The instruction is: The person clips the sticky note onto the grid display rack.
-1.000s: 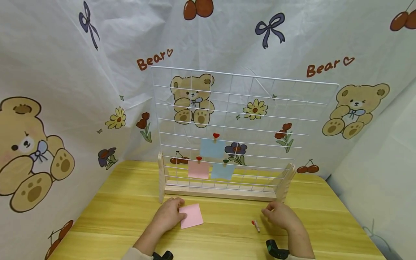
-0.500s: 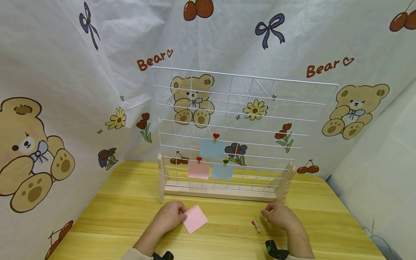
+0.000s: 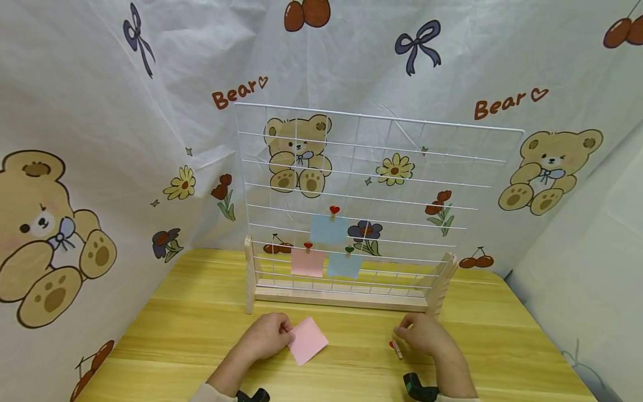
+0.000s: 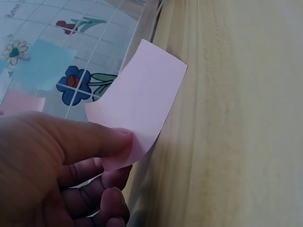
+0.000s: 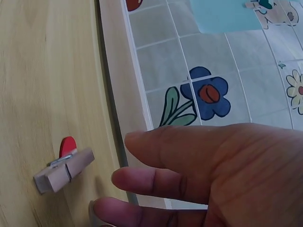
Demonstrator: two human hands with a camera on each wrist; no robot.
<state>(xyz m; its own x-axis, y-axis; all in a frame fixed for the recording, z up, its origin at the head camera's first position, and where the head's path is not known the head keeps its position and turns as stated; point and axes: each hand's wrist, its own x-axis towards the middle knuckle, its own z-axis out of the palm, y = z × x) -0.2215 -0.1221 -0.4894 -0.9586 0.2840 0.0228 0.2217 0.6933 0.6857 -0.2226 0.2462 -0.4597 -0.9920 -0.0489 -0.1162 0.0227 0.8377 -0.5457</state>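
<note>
My left hand (image 3: 267,336) pinches a pink sticky note (image 3: 308,341) by one corner, thumb on top, as the left wrist view shows. The note (image 4: 142,94) bends upward, tilted over the table. My right hand (image 3: 423,334) hovers beside a small wooden clothespin (image 3: 397,350) with a red heart on it. In the right wrist view the clothespin (image 5: 65,170) lies on the table a short gap from my fingertips (image 5: 122,178). Thumb and fingers are apart there, with nothing between them.
Behind the hands stands a white wire grid (image 3: 382,184) in a wooden base (image 3: 341,297). Clothespins hold a pink note (image 3: 307,263), a lower blue note (image 3: 344,266) and an upper blue note (image 3: 329,229) on it. A bear-print cloth (image 3: 201,50) hangs behind.
My left hand has picked up the pink note's corner, turning the note and shifting it right. My right hand has moved slightly left, closer to the clothespin.
</note>
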